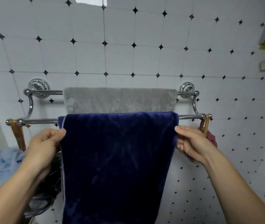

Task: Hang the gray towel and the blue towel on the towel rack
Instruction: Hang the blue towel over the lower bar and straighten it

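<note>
Hanging over the front bar of the rack (39,121): blue towel (118,159), spread wide, its front fall running down out of view. Over the rear, higher bar: gray towel (120,100), laid flat between the 2 wall mounts, its lower part hidden behind the blue towel.

Left hand (46,143): grip narrow, thumb and curled fingers pinched the blue towel's left edge just below the front bar. Right hand (191,143): grip narrow too, thumb on the front face, fingers curled round the right edge at about the same height.

Wall (144,59): white tiles with black diamond insets. Wooden strip (17,136): hung from the left end of the front bar; a 2nd strip (205,125) hung at the right end. Reddish cloth (211,138): behind the right hand, mostly hidden. Pale cloth (2,162): bunched low at the left. Dark heap (47,191): under the left forearm, too blurred to identify.
</note>
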